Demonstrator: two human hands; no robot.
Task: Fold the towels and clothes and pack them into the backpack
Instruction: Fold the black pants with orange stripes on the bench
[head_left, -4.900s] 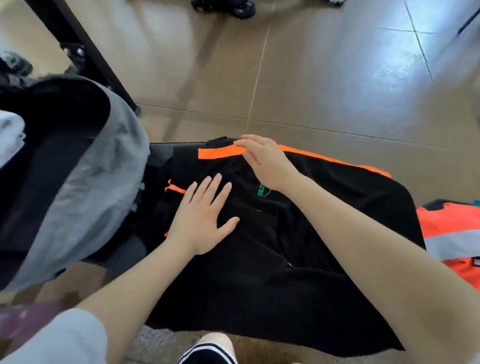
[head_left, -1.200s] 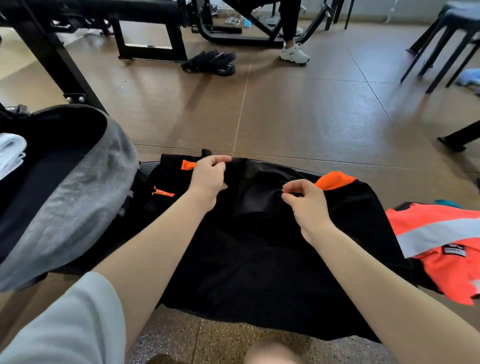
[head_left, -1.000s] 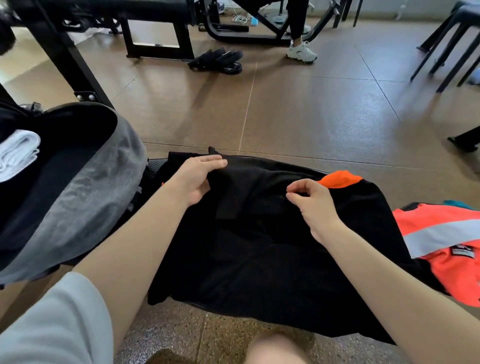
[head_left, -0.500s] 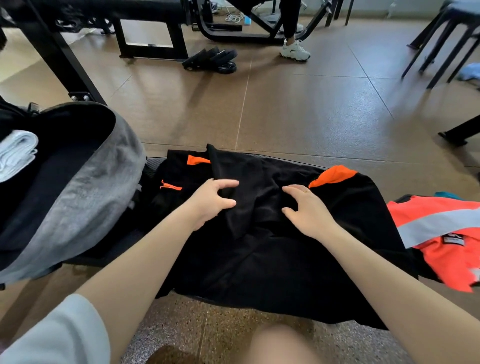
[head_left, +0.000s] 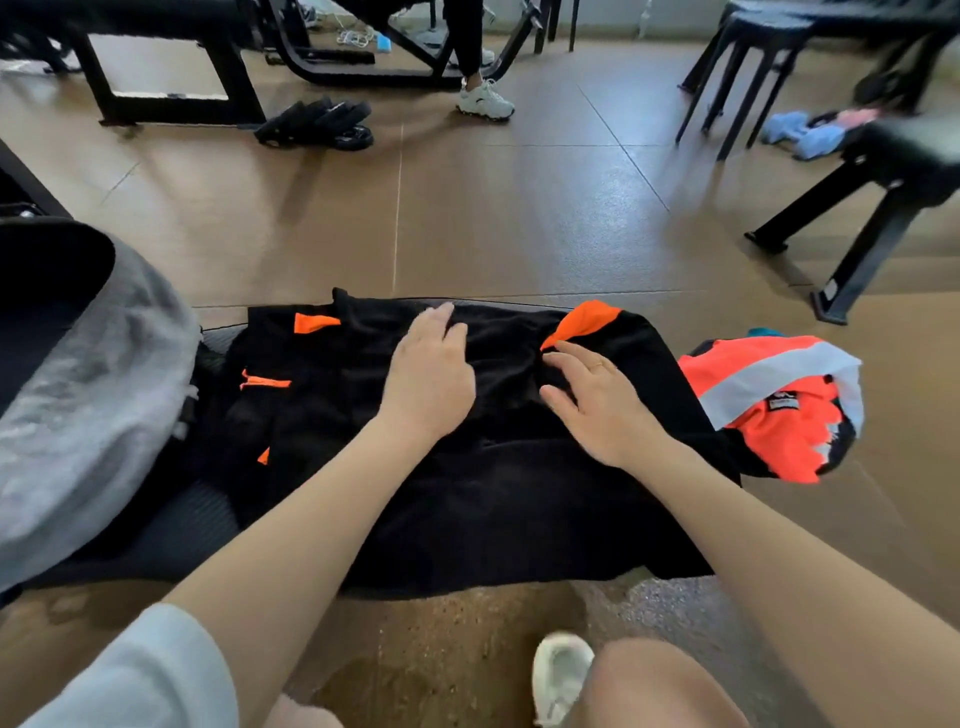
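**Both grips flat on the black garment, pinch released**

Neither grip holds anything: the left hand (head_left: 428, 376) lies palm-down on the black garment (head_left: 467, 467), fingers straight and pointing toward 12 o'clock, and the right hand (head_left: 597, 400) rests just beside it at 3 o'clock, fingers loosely spread on the cloth near an orange patch (head_left: 582, 319).

A second ago both hands pinched the far edge of the garment and drew it toward the person. Half a second ago the fingers were curled in the fabric. Now they have flattened out and press the folded layer down. The garment lies across a dark mat (head_left: 171, 525) on the floor, in the middle of the view, with folded cloth bunched under the palms.

By my reading, one fold has just been laid and is being smoothed; the garment still spreads wide, so more folds seem needed before it will fit.

The backpack (head_left: 88, 395) stands open at 9 o'clock, touching the mat's left side, its grey flap turned out. An orange vest (head_left: 769, 405) lies crumpled at 3 o'clock, against the garment's right edge, not yet folded.
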